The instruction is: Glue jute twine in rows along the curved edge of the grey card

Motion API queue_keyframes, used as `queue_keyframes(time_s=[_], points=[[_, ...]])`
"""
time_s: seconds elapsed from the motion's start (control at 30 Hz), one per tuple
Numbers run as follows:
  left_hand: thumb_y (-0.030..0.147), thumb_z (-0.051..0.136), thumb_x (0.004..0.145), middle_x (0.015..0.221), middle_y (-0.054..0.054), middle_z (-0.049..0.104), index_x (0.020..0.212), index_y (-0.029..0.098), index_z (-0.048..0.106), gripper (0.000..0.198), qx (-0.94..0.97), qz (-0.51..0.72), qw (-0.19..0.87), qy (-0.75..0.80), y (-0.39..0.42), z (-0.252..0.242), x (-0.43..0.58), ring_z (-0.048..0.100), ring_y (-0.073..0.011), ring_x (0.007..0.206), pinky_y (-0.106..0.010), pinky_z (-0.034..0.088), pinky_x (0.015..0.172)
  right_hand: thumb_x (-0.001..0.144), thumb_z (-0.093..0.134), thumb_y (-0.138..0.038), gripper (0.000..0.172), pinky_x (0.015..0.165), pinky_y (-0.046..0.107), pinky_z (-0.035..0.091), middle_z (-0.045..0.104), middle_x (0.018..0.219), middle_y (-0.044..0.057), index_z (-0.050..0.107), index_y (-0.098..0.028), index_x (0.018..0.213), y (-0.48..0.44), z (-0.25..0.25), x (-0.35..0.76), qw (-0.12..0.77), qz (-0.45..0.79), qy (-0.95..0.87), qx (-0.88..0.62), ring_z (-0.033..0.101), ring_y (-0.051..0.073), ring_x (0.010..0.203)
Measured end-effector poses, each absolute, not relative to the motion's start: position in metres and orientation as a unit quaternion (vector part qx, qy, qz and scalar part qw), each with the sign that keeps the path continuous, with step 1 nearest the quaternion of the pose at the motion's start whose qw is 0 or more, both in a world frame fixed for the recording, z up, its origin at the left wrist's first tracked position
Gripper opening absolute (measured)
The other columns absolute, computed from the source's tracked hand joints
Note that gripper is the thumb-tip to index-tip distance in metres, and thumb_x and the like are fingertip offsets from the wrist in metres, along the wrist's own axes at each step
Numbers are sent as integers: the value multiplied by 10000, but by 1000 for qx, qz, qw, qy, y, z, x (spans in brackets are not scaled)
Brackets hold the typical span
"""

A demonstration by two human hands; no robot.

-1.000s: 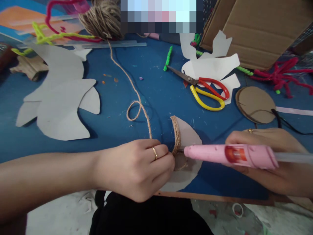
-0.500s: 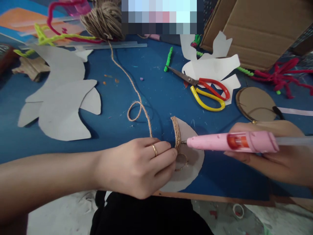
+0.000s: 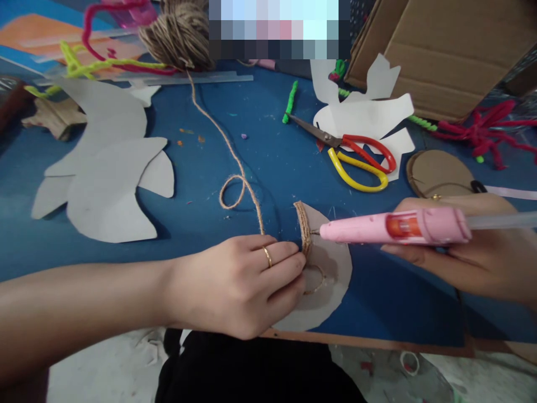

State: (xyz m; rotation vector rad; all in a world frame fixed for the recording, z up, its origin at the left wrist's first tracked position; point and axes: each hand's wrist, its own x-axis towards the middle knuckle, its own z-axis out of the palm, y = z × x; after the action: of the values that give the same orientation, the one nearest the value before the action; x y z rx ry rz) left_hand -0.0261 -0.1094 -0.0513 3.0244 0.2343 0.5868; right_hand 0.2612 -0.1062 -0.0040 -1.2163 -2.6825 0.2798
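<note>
My right hand (image 3: 482, 257) grips a pink hot glue gun (image 3: 356, 228) with a clear glue stick in its back. Its metal tip touches the edge of several rows of twine glued along the curved side of a grey card cutout (image 3: 331, 302). My left hand (image 3: 255, 280), fingers closed, presses on the cutout's left part and hides it. Jute twine (image 3: 226, 143) runs from a ball (image 3: 178, 36) at the back, makes a loose loop and goes in under the left fingers. A ring of twine (image 3: 322, 274) shows on the card beside them.
Scissors (image 3: 356, 159) with red and yellow handles rest on white card cutouts (image 3: 356, 115). Grey card shapes (image 3: 104, 190) lie at left, cardboard discs (image 3: 440, 173) at right. A cardboard box (image 3: 453, 56), pipe cleaners (image 3: 482, 134) and driftwood (image 3: 56, 117) stand around the blue table (image 3: 201, 235).
The glue gun's tip has moved slightly up along the twine rows, and my right hand has risen with it. My left hand stays nearly in place.
</note>
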Motion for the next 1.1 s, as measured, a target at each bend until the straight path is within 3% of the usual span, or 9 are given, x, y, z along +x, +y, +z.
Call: queue_keyframes(time_s=[0.2,0.33,0.6,0.7,0.8,0.97,1.1], points=[[167,540,873,940,-91,674,947,155,633,119,981,180,27,73,-110,-52,-27,635,-199,929,-303,553,784,871,496,-424,242,461,269,332,512,550,-22,530,-229,731,-98,-4,258,96,59,-910,-398,506,146,486],[167,525,877,949,-95,671,960,147,628,134,981,177,22,70,-110,-52,-27,633,-198,925,-302,545,781,865,502,-439,236,507,282,373,596,643,2,587,-220,841,-95,-6,259,98,53,-906,-409,558,170,557],[176,537,881,922,-88,680,924,146,639,115,977,199,27,73,-110,-51,-26,645,-189,907,-295,548,791,885,496,-367,191,495,255,317,578,678,-36,644,-251,923,-86,-5,253,105,39,-916,-384,470,110,515],[163,519,885,922,-101,683,913,129,651,139,978,200,17,66,-109,-51,-25,649,-201,901,-307,556,769,881,498,-388,210,455,247,267,518,608,-45,625,-230,828,-82,-5,253,99,18,-918,-383,375,93,455],[147,515,881,917,-117,684,906,105,656,149,978,199,18,61,-109,-51,-26,654,-216,897,-319,563,756,875,501,-404,276,462,240,275,454,555,-40,578,-203,701,-79,-6,253,104,11,-921,-377,374,93,457],[174,550,875,945,-108,682,935,133,645,120,979,192,25,70,-110,-52,-27,651,-206,922,-310,563,802,863,515,-406,254,505,245,318,509,593,-32,596,-207,728,-75,-9,252,115,9,-920,-374,439,111,513],[183,538,881,963,-103,680,945,148,639,124,980,185,25,70,-110,-52,-27,646,-200,931,-305,563,798,865,517,-404,263,497,250,296,492,586,-37,580,-206,704,-74,-10,251,122,1,-920,-372,405,101,492]])
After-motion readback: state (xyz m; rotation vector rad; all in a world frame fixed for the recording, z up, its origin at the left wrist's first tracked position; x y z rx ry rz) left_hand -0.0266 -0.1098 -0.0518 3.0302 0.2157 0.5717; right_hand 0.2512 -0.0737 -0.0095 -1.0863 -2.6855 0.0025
